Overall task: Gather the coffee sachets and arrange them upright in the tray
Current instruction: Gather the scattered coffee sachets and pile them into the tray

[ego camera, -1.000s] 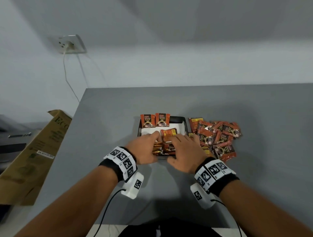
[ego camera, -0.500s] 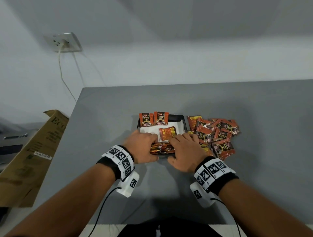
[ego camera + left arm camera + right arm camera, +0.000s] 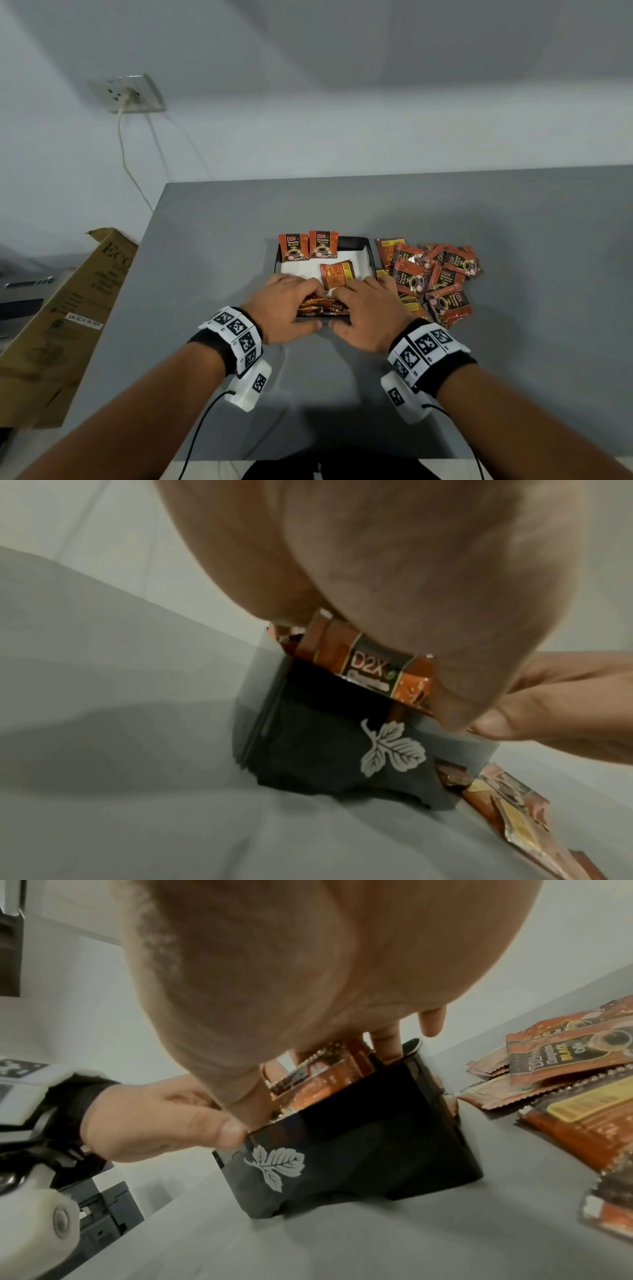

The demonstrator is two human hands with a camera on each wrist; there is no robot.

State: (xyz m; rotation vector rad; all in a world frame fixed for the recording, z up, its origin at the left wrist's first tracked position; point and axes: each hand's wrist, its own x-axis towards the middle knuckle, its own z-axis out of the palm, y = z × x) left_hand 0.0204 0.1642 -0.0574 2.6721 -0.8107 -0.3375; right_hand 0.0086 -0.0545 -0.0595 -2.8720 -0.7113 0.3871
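Observation:
A black tray (image 3: 354,242) with a white lining sits mid-table. Two orange-black coffee sachets (image 3: 307,246) stand upright against its far wall, and one sachet (image 3: 337,277) lies flat inside. Along the near wall a row of sachets (image 3: 323,304) stands on edge. My left hand (image 3: 286,306) and right hand (image 3: 368,310) grip this row, fingers curled over the top, thumbs on the tray's outer near wall. The left wrist view shows a D2X sachet (image 3: 373,669) under my palm above the tray's leaf-marked wall (image 3: 308,750). The right wrist view shows the same row (image 3: 322,1077) and tray (image 3: 377,1150).
A pile of loose sachets (image 3: 433,277) lies on the grey table just right of the tray, also in the right wrist view (image 3: 565,1074). A cardboard box (image 3: 65,322) leans off the table's left edge. A wall socket with a cable (image 3: 132,94) is at the far left.
Both hands have drawn back from the middle of the tray to its near wall with the row of sachets. The flat sachet inside is now uncovered.

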